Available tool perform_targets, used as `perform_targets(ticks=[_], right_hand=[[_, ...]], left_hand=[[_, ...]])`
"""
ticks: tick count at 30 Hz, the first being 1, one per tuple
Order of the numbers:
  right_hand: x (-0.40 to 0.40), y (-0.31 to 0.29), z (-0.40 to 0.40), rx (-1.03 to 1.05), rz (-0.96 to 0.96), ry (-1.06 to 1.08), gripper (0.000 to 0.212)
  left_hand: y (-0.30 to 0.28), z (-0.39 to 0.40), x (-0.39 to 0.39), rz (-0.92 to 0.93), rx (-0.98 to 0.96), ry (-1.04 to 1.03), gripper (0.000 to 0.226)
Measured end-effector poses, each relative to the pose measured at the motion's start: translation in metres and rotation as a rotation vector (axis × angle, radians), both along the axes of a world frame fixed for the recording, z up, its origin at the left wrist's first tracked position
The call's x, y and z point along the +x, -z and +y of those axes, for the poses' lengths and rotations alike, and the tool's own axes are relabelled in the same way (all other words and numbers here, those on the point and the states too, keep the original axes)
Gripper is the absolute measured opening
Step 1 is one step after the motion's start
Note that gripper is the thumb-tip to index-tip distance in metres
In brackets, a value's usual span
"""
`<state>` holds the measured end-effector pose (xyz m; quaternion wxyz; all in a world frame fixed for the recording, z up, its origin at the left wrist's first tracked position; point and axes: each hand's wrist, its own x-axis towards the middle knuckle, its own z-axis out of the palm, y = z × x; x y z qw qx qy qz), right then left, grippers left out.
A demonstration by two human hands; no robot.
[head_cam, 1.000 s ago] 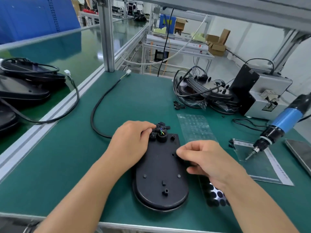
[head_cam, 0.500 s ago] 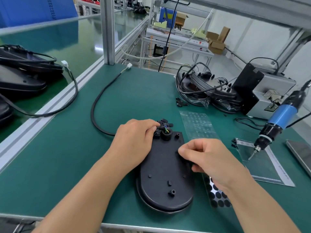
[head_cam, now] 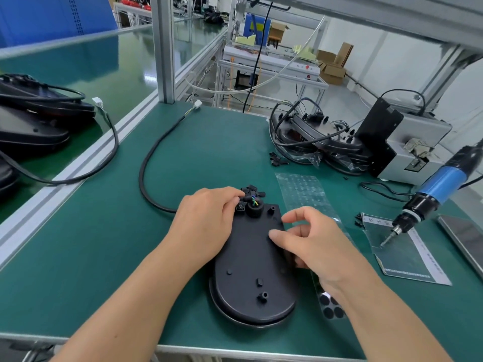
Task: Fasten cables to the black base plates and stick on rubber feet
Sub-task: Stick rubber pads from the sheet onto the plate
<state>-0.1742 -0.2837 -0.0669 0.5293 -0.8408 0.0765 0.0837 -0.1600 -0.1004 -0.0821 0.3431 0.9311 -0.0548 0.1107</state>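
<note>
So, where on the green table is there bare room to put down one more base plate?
The widest bare patch is left of the left hand, between the black cable and the table's near edge. Another lies beyond the base plate, inside the cable's curve. The right side is crowded: sticker sheet, screwdriver, stacked plates.
</note>
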Motion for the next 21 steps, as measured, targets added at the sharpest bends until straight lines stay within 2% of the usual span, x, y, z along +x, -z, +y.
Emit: perform_targets(ticks=[2,6,11,14,16,18,21], right_hand=[[0.001,0.001,0.000,0.014,0.031,0.005,0.031],[0.002,0.000,-0.001,0.043,0.049,0.006,0.021],[0.001,0.001,-0.001,0.028,0.015,0.003,0.020],[0.000,-0.001,-0.005,0.073,0.019,0.017,0.009],[-0.002,-0.002,-0.010,0.073,-0.001,0.041,0.003],[-0.005,-0.002,-0.015,0.018,-0.042,0.049,0.006],[-0.006,-0.004,-0.020,-0.180,-0.078,-0.022,0.009]], left_hand=[[0.000,0.000,0.000,-0.003,0.001,0.000,0.030],[0.000,-0.001,-0.001,-0.015,0.003,-0.008,0.030],[-0.001,-0.003,-0.001,-0.021,0.007,-0.025,0.030],[-0.006,0.000,-0.004,-0.008,0.020,-0.017,0.035],[-0.009,0.011,-0.004,0.025,0.094,-0.045,0.041],[-0.011,0.031,-0.003,0.097,0.193,-0.068,0.041],[-0.010,0.050,-0.007,0.227,0.319,-0.085,0.041]])
